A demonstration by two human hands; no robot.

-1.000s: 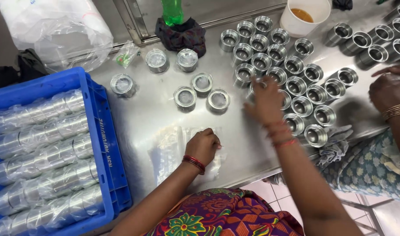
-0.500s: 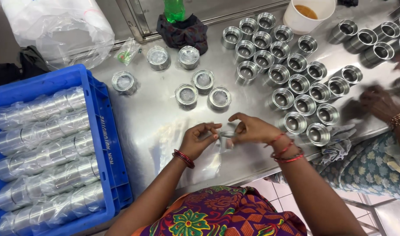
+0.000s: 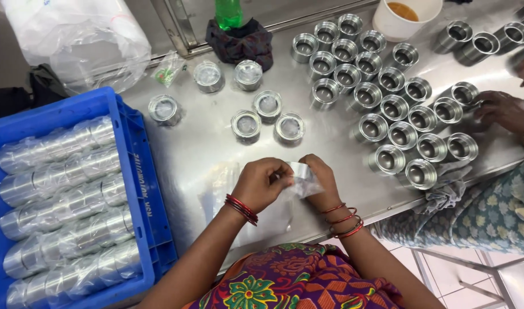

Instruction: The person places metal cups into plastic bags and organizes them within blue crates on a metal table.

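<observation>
Both hands have drawn closer together over the near edge of the table since half a second ago, and the small clear plastic bag (image 3: 299, 182) now sits pinched between them, where a second ago the right hand was stretched out among the open rings. That bag is crumpled, with a shiny metal ring seeming to show at its top, though the wrapping blurs its outline. Its long side runs roughly left to right, spanning from one hand to the other.

Left hand (image 3: 262, 184), closed, grips the bag's left end with fingertips curled inward. Right hand (image 3: 319, 178), also closed, pinches the right end; neither is nearer, since both touch it.

Taking the bag as landmark: beyond it, near, stand three short silver metal rings already wrapped in clear film (image 3: 268, 117). Beyond and to its right, the cluster of bare silver metal rings with open tops (image 3: 396, 111) spreads across the steel table (image 3: 205, 149). Well to its left is the blue plastic crate (image 3: 133, 183) holding rows of film-wrapped ring stacks. Far right, another person's hand (image 3: 505, 109) rests by the bare rings.
</observation>
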